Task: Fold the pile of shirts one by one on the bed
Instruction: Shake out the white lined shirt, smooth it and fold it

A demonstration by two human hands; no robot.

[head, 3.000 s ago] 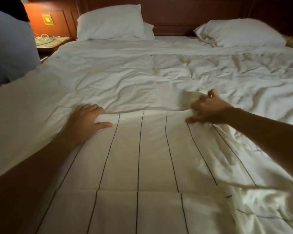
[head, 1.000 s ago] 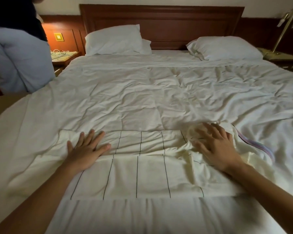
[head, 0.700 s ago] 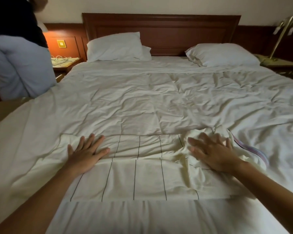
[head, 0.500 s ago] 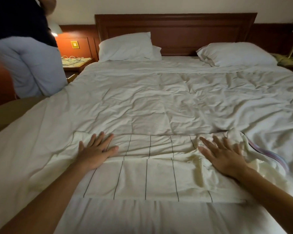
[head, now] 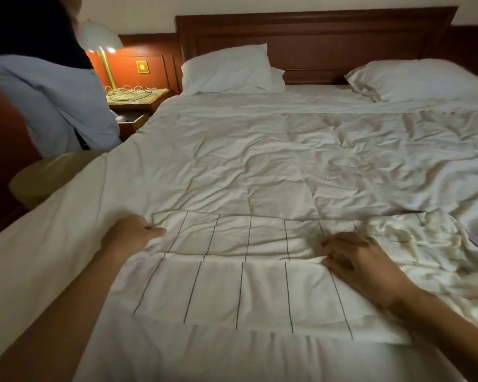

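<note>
A white shirt with thin dark stripes (head: 246, 288) lies flat across the near part of the bed (head: 260, 166), one fold line running across its middle. My left hand (head: 131, 232) grips the shirt's left edge with curled fingers and the thumb pointing right. At the right end of the fold line, my right hand (head: 353, 257) pinches the fabric with bent fingers. The right part of the shirt bunches into crumpled white cloth (head: 425, 244) with a coloured trim at its far edge.
Two white pillows (head: 226, 70) (head: 420, 81) lean against the dark wooden headboard (head: 315, 31). A person in a light blue shirt (head: 53, 106) stands at the bed's left side. Behind them is a nightstand (head: 138, 100) with cables and a lit lamp (head: 102, 42).
Both hands lay flat on the shirt half a second ago. Now the left has slid to the shirt's left edge and curled on it, and the right fingers have bent to pinch the fold.
</note>
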